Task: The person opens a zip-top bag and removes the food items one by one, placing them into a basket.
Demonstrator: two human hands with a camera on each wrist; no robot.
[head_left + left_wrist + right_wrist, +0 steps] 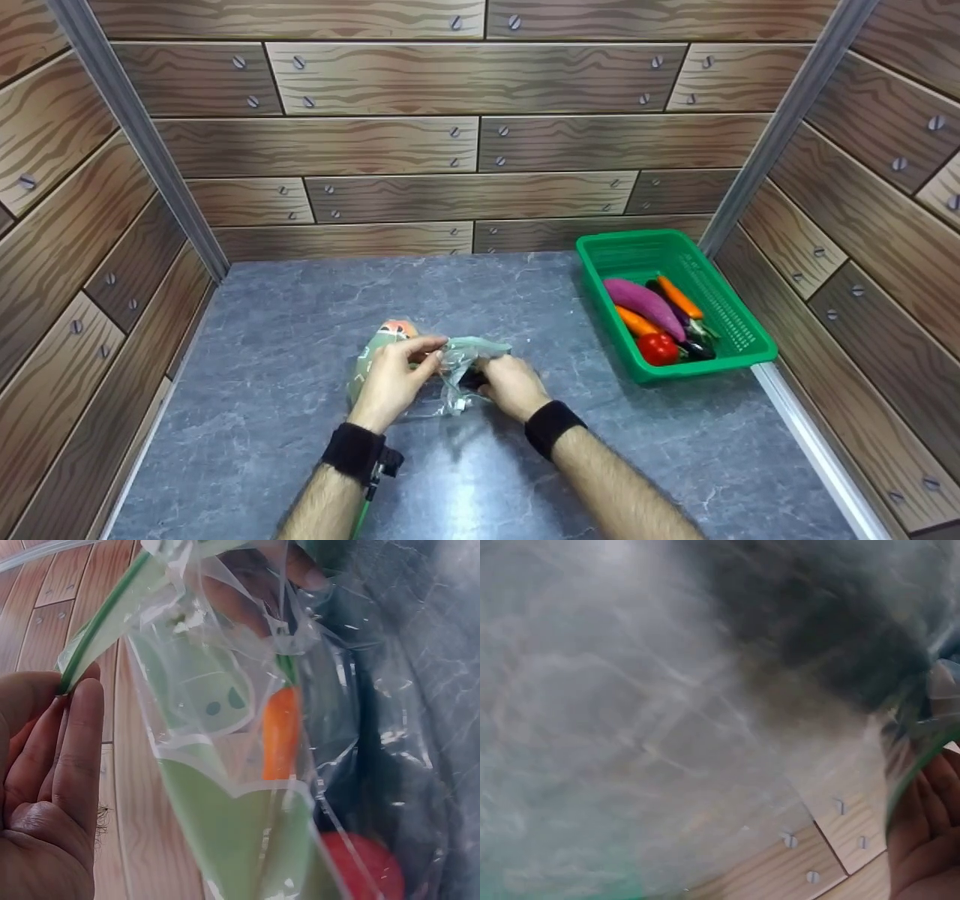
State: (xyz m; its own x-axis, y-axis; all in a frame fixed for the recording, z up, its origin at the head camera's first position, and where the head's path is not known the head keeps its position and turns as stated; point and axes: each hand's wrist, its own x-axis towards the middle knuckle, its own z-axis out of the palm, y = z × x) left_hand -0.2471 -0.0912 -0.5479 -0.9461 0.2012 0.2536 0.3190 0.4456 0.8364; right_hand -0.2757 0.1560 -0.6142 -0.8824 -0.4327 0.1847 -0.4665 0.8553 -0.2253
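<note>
A clear plastic zip bag (457,352) with green print lies across the middle of the table. My left hand (394,375) pinches the green zip edge (97,626) of its mouth between thumb and fingers. My right hand (514,386) reaches into the mouth, its fingers curled round a dark thing (472,379) whose kind I cannot tell. Through the plastic, the left wrist view shows an orange carrot (281,735) with a green top and a round red thing (364,866) farther down. In the right wrist view the right hand's fingers (934,795) sit behind the zip edge.
A green plastic basket (637,367) stands at the right back of the table. Inside are a purple sweet potato-like vegetable (645,304), carrots (679,296), a tomato (658,349) and dark eggplants (697,349). Wood-patterned walls (480,142) enclose the table on three sides.
</note>
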